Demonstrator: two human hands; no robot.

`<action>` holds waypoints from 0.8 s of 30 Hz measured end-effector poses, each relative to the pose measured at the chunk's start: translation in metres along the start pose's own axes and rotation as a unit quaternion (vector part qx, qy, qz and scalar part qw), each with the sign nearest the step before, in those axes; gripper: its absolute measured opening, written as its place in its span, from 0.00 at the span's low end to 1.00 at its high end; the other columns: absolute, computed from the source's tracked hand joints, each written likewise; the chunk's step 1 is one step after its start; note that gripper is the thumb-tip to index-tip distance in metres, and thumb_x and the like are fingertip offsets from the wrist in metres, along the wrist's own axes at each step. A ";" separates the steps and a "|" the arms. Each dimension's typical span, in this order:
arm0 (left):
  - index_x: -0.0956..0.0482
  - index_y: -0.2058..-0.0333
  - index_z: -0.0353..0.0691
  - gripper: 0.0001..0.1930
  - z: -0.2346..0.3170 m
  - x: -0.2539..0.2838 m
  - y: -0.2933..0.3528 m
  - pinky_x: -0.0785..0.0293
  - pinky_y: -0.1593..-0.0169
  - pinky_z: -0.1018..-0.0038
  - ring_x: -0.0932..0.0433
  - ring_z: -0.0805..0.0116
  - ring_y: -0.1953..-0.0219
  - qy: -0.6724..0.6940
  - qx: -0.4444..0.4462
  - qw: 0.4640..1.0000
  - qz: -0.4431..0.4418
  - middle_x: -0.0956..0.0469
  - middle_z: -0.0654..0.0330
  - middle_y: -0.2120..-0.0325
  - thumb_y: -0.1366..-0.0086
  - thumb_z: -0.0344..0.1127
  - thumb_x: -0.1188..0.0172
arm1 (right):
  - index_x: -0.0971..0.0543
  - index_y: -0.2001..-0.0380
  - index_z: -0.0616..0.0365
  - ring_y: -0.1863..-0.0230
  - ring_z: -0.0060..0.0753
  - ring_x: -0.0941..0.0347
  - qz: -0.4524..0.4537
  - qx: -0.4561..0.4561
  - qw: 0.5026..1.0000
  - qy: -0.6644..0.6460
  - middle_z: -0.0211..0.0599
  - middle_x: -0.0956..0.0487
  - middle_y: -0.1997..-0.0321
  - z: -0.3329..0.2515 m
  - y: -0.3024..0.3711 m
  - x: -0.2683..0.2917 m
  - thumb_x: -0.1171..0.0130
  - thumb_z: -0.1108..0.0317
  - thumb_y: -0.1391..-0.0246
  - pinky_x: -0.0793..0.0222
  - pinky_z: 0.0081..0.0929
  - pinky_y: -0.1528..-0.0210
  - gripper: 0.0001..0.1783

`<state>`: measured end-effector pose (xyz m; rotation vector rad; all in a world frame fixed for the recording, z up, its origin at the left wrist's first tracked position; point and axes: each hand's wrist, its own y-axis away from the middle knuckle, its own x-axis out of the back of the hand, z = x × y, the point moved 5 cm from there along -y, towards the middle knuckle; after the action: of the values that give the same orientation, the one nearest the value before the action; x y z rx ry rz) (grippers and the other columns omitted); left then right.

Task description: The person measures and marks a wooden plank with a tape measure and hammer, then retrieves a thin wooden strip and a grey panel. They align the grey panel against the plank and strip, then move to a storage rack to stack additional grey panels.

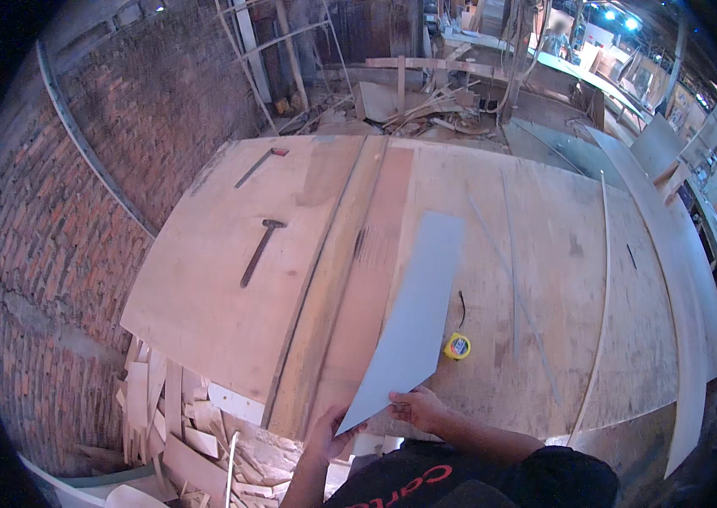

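"Where was the pale grey panel [413, 313]?"

"Right in front of me, above the wooden tabletop [193, 271], its pointed end toward me. I couldn't tell whether the far end touched the wood. A yellow tape measure [457, 346] sat just beside its right edge."

"And your hands?"

"My left hand [325, 436] was closed on the panel at its pointed tip. My right hand [416, 406] was clamped on the slanted near edge, thumb on top."

"What lay to the left?"

"A long timber strip [325, 296], then a hammer [261, 254], with a slim red-ended tool [255, 168] farther off."
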<state>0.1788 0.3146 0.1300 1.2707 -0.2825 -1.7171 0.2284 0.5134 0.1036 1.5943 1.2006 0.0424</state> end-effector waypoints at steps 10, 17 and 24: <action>0.26 0.50 0.27 0.20 0.008 0.028 0.048 0.24 0.53 0.72 0.20 0.66 0.59 -0.214 0.015 0.974 -0.076 0.19 0.52 0.61 0.41 0.27 0.38 | 0.33 0.44 0.62 0.42 0.45 0.31 0.033 -0.002 0.980 -0.196 0.44 0.28 0.43 0.001 0.020 -0.005 0.50 0.61 0.41 0.35 0.48 0.41 0.24; 0.24 0.48 0.31 0.24 0.023 0.077 0.096 0.25 0.54 0.71 0.20 0.69 0.61 -0.328 0.027 0.944 -0.032 0.19 0.56 0.60 0.44 0.30 0.33 | 0.32 0.46 0.58 0.51 0.40 0.27 0.088 0.201 0.975 0.031 0.41 0.24 0.52 -0.036 -0.036 0.035 0.45 0.67 0.43 0.32 0.46 0.48 0.21; 0.23 0.49 0.33 0.25 -0.009 0.180 0.130 0.28 0.50 0.73 0.21 0.70 0.59 -0.363 0.030 0.930 0.054 0.18 0.59 0.61 0.46 0.31 0.31 | 0.37 0.43 0.52 0.56 0.37 0.26 0.155 0.119 0.970 0.144 0.37 0.24 0.55 0.012 -0.028 0.005 0.43 0.71 0.43 0.27 0.40 0.58 0.26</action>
<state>0.2549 0.1080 0.1002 0.5912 -0.8232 -2.0338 0.2196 0.5058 0.0752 2.0316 1.1961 0.3540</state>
